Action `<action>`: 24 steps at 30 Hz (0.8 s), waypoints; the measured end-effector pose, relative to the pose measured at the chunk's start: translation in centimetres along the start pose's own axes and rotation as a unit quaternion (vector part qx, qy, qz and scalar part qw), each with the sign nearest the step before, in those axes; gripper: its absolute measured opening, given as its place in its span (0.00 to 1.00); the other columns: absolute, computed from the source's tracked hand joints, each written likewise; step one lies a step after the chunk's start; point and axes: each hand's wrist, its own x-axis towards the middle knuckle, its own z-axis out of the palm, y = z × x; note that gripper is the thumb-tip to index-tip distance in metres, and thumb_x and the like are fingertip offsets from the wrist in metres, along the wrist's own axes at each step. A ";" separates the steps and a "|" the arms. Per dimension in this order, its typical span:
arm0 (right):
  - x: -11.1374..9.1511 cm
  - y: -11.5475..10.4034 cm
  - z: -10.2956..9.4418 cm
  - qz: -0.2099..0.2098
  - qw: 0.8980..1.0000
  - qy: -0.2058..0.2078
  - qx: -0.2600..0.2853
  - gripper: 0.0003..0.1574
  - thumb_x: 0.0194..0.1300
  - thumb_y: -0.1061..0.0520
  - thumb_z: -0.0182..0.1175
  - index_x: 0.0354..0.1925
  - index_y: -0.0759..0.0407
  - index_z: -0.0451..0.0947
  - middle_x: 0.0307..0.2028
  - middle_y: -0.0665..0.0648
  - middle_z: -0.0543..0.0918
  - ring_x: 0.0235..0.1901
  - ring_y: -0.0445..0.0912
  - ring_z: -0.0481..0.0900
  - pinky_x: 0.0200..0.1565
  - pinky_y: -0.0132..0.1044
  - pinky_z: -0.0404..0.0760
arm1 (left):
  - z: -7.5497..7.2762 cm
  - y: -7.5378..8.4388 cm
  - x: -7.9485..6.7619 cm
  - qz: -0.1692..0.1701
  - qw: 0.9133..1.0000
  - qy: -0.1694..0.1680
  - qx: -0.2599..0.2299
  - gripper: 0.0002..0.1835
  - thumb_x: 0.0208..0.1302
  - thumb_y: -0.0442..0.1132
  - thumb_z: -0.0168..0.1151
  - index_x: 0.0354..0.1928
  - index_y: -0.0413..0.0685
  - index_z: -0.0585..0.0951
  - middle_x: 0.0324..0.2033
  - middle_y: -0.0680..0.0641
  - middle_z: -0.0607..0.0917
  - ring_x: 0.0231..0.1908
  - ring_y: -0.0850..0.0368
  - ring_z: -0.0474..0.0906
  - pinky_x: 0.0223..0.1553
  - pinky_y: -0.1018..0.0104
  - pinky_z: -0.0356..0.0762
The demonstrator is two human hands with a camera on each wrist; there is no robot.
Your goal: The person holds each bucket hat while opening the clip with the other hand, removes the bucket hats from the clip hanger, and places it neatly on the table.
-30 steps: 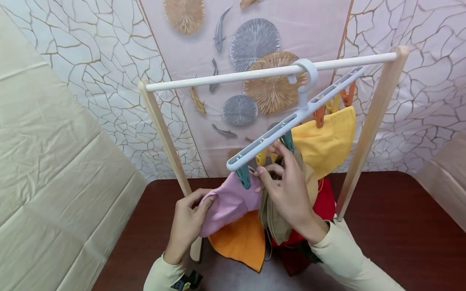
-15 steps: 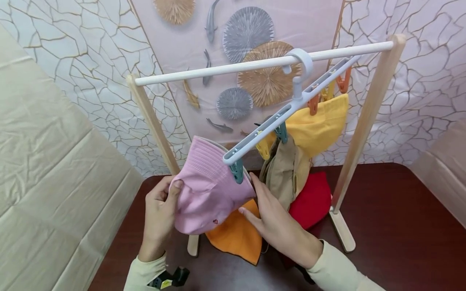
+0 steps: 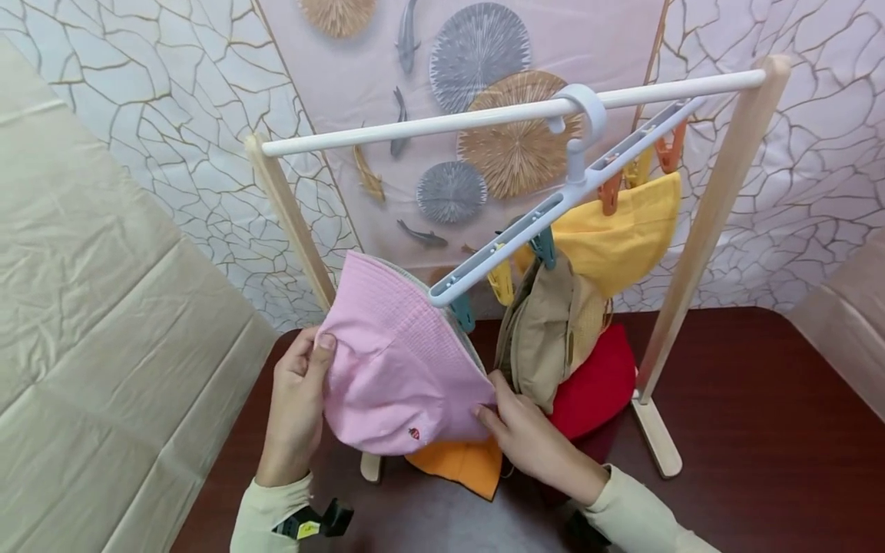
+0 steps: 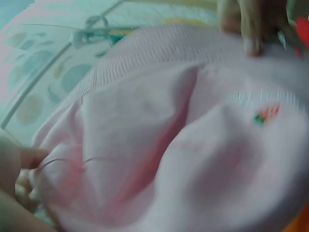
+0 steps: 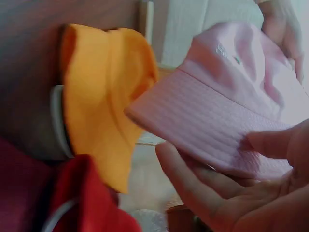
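Note:
A pink bucket hat [image 3: 390, 361] with a small strawberry emblem [image 4: 267, 114] spreads between both hands in front of the hanger's near end. My left hand [image 3: 293, 411] pinches the side of its crown. My right hand [image 3: 539, 445] grips the brim at the lower right, thumb on the outside, as the right wrist view also shows. Just behind the hat's upper edge hangs a teal clip [image 3: 463, 313] on the light blue clip hanger [image 3: 508, 251]. To the right, a khaki hat [image 3: 546, 330] hangs from another teal clip [image 3: 544, 247].
A white rail [image 3: 415, 127] on wooden posts [image 3: 712, 230] carries the hanger. A yellow hat [image 3: 615, 238] hangs at its far end. An orange hat [image 3: 463, 468] and a red hat [image 3: 598, 384] lie lower, over the dark table [image 3: 760, 422]. An unused yellow clip [image 3: 501, 280] dangles nearby.
My right hand has left the clip area and moved down to the pink hat's brim. The hat has shifted left, opened out, and now lies in front of the near teal clip.

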 end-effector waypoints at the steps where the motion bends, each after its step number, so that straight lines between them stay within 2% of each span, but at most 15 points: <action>1: -0.3 0.3 0.1 0.001 1.000 0.006 -0.002 0.13 0.78 0.61 0.61 0.46 0.59 0.65 0.23 0.46 0.65 0.21 0.36 0.65 0.25 0.32 0.70 | -0.1 -0.1 0.1 -0.002 1.000 -0.019 0.008 0.05 0.79 0.32 0.57 0.49 0.43 0.81 0.31 0.53 0.81 0.32 0.64 0.77 0.33 0.72 0.78; 4: -1.1 0.7 0.2 0.001 0.999 0.030 -0.012 0.13 0.76 0.61 0.63 0.47 0.58 0.66 0.24 0.45 0.65 0.24 0.37 0.67 0.28 0.33 0.71 | -0.5 -0.3 0.7 -0.017 0.996 -0.088 0.021 0.10 0.75 0.27 0.57 0.54 0.42 0.77 0.29 0.53 0.83 0.33 0.64 0.79 0.35 0.71 0.79; 7: -1.9 0.9 0.2 0.001 0.998 0.053 -0.038 0.14 0.74 0.61 0.65 0.48 0.57 0.68 0.23 0.44 0.65 0.25 0.39 0.70 0.29 0.35 0.73 | -0.6 -0.2 1.6 -0.033 0.989 -0.145 0.022 0.13 0.77 0.31 0.58 0.60 0.42 0.75 0.32 0.52 0.86 0.34 0.63 0.82 0.36 0.69 0.82; 9: -2.4 1.1 0.2 0.008 0.996 0.061 -0.060 0.15 0.73 0.60 0.67 0.48 0.56 0.70 0.23 0.44 0.66 0.26 0.41 0.73 0.30 0.38 0.74 | -0.4 -0.2 2.1 -0.044 0.985 -0.162 0.033 0.16 0.79 0.36 0.58 0.63 0.41 0.75 0.35 0.50 0.88 0.34 0.62 0.84 0.37 0.68 0.83; 11: -2.7 1.2 0.2 0.020 0.995 0.061 -0.074 0.15 0.72 0.60 0.68 0.48 0.55 0.71 0.24 0.46 0.69 0.27 0.44 0.76 0.31 0.41 0.77 | 0.0 -0.1 2.6 -0.042 0.983 -0.166 0.066 0.18 0.80 0.39 0.59 0.65 0.40 0.76 0.38 0.47 0.89 0.35 0.60 0.85 0.37 0.67 0.84; 13: -2.8 1.3 0.3 0.037 0.995 0.056 -0.076 0.15 0.72 0.59 0.68 0.50 0.56 0.72 0.28 0.49 0.75 0.32 0.47 0.80 0.35 0.47 0.80 | 0.6 -0.2 2.9 -0.027 0.981 -0.157 0.114 0.18 0.79 0.39 0.61 0.64 0.38 0.78 0.39 0.44 0.90 0.35 0.61 0.85 0.37 0.68 0.83; 14: -2.9 1.4 0.3 0.045 0.995 0.054 -0.073 0.16 0.72 0.59 0.68 0.53 0.58 0.74 0.33 0.52 0.80 0.37 0.50 0.84 0.40 0.50 0.83 | 1.0 -0.3 3.0 -0.013 0.979 -0.149 0.139 0.17 0.78 0.38 0.63 0.62 0.37 0.79 0.40 0.43 0.90 0.36 0.61 0.85 0.38 0.69 0.82; 17: -3.1 1.9 0.4 0.064 0.997 0.042 -0.028 0.21 0.74 0.58 0.66 0.60 0.65 0.76 0.47 0.59 0.86 0.51 0.55 0.85 0.54 0.56 0.82 | 2.4 -0.5 3.4 0.029 0.975 -0.110 0.189 0.12 0.74 0.36 0.67 0.53 0.36 0.84 0.38 0.39 0.90 0.33 0.63 0.83 0.35 0.72 0.80; 19: -3.2 2.3 0.5 0.070 0.997 0.029 0.024 0.24 0.75 0.57 0.64 0.63 0.68 0.76 0.54 0.60 0.86 0.57 0.54 0.83 0.61 0.53 0.80 | 3.3 -0.7 3.7 0.049 0.975 -0.078 0.200 0.09 0.72 0.35 0.70 0.47 0.36 0.85 0.36 0.38 0.90 0.29 0.64 0.81 0.32 0.74 0.77; 21: -3.4 2.9 0.6 0.064 0.994 0.001 0.089 0.23 0.77 0.57 0.63 0.63 0.70 0.77 0.53 0.61 0.87 0.55 0.48 0.83 0.60 0.46 0.80 | 4.2 -0.9 4.1 0.057 0.978 -0.045 0.193 0.08 0.71 0.34 0.71 0.45 0.36 0.86 0.34 0.37 0.90 0.26 0.65 0.80 0.28 0.74 0.76; 23: -3.6 3.3 0.9 0.059 0.985 -0.038 0.156 0.25 0.78 0.58 0.61 0.64 0.75 0.75 0.54 0.63 0.86 0.52 0.43 0.83 0.57 0.39 0.81 | 5.1 -1.2 4.6 0.064 0.980 -0.015 0.187 0.07 0.70 0.33 0.70 0.44 0.35 0.87 0.34 0.36 0.91 0.25 0.64 0.80 0.27 0.74 0.76; 24: -3.8 3.4 1.0 0.062 0.976 -0.061 0.201 0.27 0.78 0.59 0.60 0.66 0.78 0.72 0.55 0.66 0.85 0.50 0.43 0.83 0.54 0.38 0.83 | 5.4 -1.3 4.8 0.068 0.978 -0.001 0.196 0.07 0.70 0.33 0.70 0.44 0.35 0.87 0.34 0.37 0.91 0.25 0.63 0.80 0.27 0.74 0.75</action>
